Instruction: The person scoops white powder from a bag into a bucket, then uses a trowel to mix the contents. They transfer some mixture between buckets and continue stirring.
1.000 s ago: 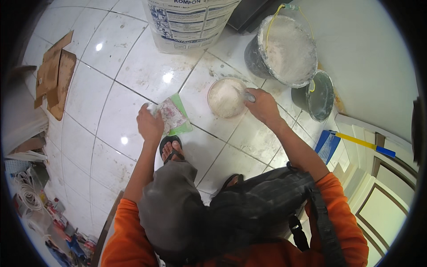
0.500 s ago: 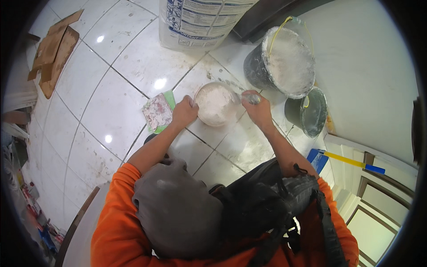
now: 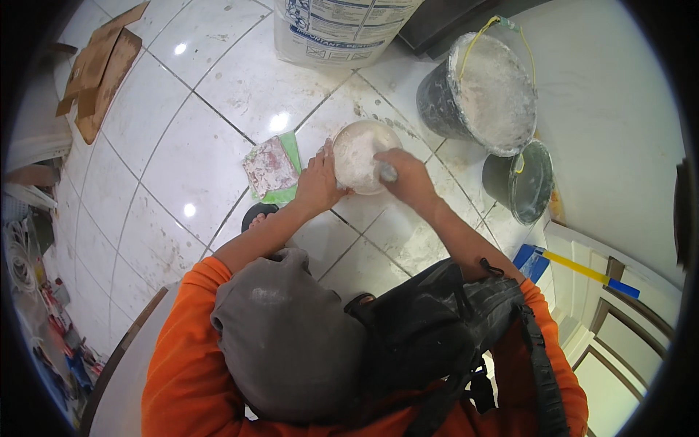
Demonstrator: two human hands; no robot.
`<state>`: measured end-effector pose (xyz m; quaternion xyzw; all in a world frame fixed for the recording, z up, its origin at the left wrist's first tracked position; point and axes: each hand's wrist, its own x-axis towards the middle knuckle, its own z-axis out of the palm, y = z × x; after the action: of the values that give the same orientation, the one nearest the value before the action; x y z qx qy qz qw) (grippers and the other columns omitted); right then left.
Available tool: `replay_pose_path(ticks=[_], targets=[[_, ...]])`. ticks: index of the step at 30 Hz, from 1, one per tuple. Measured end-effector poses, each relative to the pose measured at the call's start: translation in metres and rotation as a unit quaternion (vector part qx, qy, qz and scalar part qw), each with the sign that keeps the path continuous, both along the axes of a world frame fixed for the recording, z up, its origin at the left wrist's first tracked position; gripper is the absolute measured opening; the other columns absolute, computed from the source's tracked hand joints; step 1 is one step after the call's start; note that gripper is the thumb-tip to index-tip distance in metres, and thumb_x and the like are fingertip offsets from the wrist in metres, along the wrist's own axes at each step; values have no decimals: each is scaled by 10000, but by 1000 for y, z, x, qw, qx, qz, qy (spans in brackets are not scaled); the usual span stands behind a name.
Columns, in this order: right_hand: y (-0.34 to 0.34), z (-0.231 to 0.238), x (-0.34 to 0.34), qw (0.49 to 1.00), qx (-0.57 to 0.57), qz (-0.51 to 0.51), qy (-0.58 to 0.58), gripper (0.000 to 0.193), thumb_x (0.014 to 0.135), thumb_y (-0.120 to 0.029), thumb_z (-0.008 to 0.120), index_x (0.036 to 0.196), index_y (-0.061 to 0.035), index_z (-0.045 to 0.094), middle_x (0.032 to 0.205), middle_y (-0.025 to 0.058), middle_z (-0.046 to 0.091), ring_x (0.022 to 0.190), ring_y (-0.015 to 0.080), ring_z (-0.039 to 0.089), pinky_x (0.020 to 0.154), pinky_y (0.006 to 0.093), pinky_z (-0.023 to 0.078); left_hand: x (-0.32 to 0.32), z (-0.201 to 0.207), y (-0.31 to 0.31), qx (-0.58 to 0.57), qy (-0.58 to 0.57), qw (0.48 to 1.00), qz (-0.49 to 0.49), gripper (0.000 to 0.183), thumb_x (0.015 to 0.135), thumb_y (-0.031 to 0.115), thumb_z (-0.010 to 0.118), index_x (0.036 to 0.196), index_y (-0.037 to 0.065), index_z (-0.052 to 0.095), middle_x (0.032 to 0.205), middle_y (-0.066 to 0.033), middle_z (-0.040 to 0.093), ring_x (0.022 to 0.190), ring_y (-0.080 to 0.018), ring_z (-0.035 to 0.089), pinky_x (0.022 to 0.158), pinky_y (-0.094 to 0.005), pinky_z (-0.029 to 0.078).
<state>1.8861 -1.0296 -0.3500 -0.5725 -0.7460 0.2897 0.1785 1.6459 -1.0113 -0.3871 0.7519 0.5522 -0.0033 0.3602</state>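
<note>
A round bowl (image 3: 370, 125) stands on the tiled floor in front of me, holding pale pinkish-white powder (image 3: 357, 151). My left hand (image 3: 319, 183) grips its left side, fingers along the wall and thumb near the lower rim. Over the right part of the bowl, my right hand (image 3: 409, 178) is closed round a hand tool with a grey, rounded handle end (image 3: 387, 172). The tool's working end is hidden by the hand and blurred, so its kind is unclear. Left of my left hand lies a powder-crusted square pad (image 3: 269, 166) over a green sheet (image 3: 289, 148).
A large printed sack (image 3: 335, 44) stands beyond the bowl. To the right are a black bucket (image 3: 440, 98) of pale powder and a smaller dark bucket (image 3: 499, 182). A yellow-handled blue tool (image 3: 582, 268) lies farther right; folded cardboard (image 3: 95, 73) lies far left.
My right hand has moved left and inward over the bowl with the tool. My left hand has shifted from pinching the rim to lying along the bowl's side.
</note>
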Motion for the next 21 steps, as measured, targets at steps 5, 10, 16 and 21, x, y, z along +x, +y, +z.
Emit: replay_pose_path(ticks=[5, 10, 16, 21], targets=[[-11, 12, -9, 996, -43, 51, -62, 426, 811, -110, 725, 1231, -121, 654, 1245, 115, 657, 1197, 307, 626, 986, 410, 525, -3, -7, -2, 14, -20, 1000, 12, 1322, 722, 434, 906, 1607, -54, 53, 1500, -281, 424, 1357, -423, 469, 1092, -473, 461], [17, 30, 4, 989, -58, -108, 89, 326, 834, -96, 732, 1159, -100, 709, 1170, 124, 707, 1108, 312, 677, 967, 372, 525, -3, -3, -13, 72, -64, 995, 37, 1260, 722, 412, 906, 1594, -68, 132, 1472, -291, 458, 1358, -429, 469, 1104, -482, 440], [49, 28, -6, 997, -60, 9, 46, 346, 794, -119, 777, 1135, -86, 720, 1136, 134, 715, 1074, 323, 681, 951, 380, 528, -4, -14, -19, 134, -47, 990, 4, 1172, 764, 437, 863, 1577, -86, 199, 1454, -281, 486, 1411, -421, 422, 1141, -502, 369], [10, 13, -21, 992, -27, 119, -34, 374, 805, -176, 776, 1164, -97, 705, 1130, 128, 683, 1086, 318, 655, 960, 423, 519, 0, -19, -21, 119, -14, 993, -14, 1169, 779, 467, 842, 1567, -111, 200, 1495, -275, 460, 1452, -413, 377, 1173, -489, 321]])
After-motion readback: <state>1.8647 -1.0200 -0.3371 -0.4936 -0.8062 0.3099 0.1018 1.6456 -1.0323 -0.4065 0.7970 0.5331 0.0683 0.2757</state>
